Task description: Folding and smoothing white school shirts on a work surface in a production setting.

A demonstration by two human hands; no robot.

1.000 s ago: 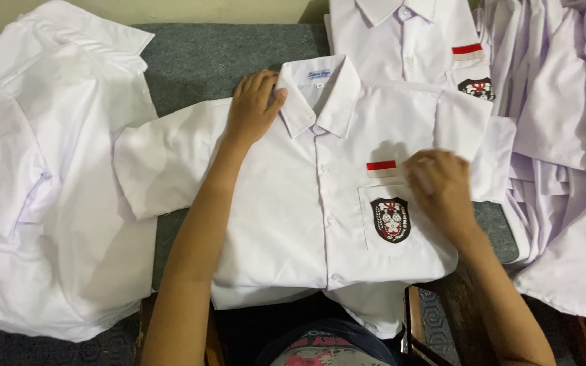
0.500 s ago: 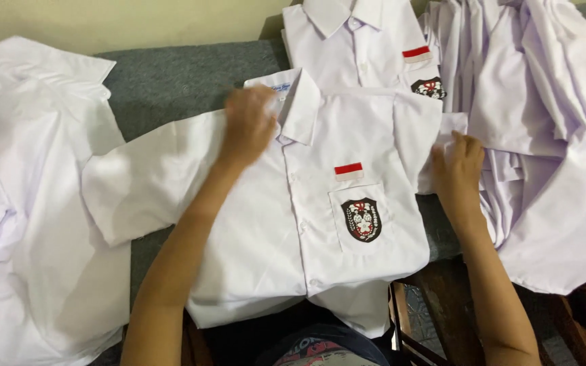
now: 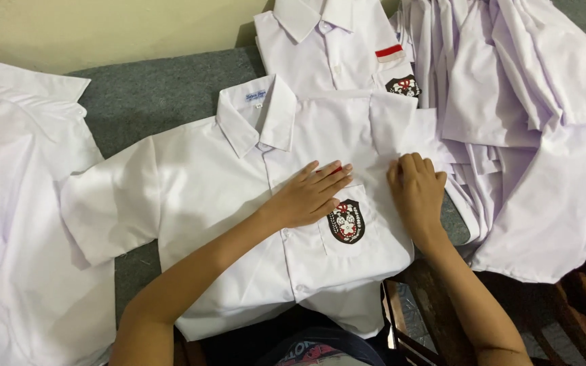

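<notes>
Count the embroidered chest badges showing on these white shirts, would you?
2. One black-and-red embroidered badge sits on the pocket of the white short-sleeved shirt under both hands; another badge shows on the shirt behind it. The shirt piles on both sides may hide more.

A small white label [image 3: 257, 99] sits inside the collar of the middle shirt [image 3: 239, 224]. No boxes or screens.

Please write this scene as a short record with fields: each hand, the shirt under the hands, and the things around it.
left hand: flat on the shirt front, beside the pocket badge
right hand: flat on the folded-in side of the same shirt
white shirt: lies face up, buttoned, one sleeve spread out
second shirt: lies above it, partly covered
shirt pile: at the right
grey surface: under everything
</notes>
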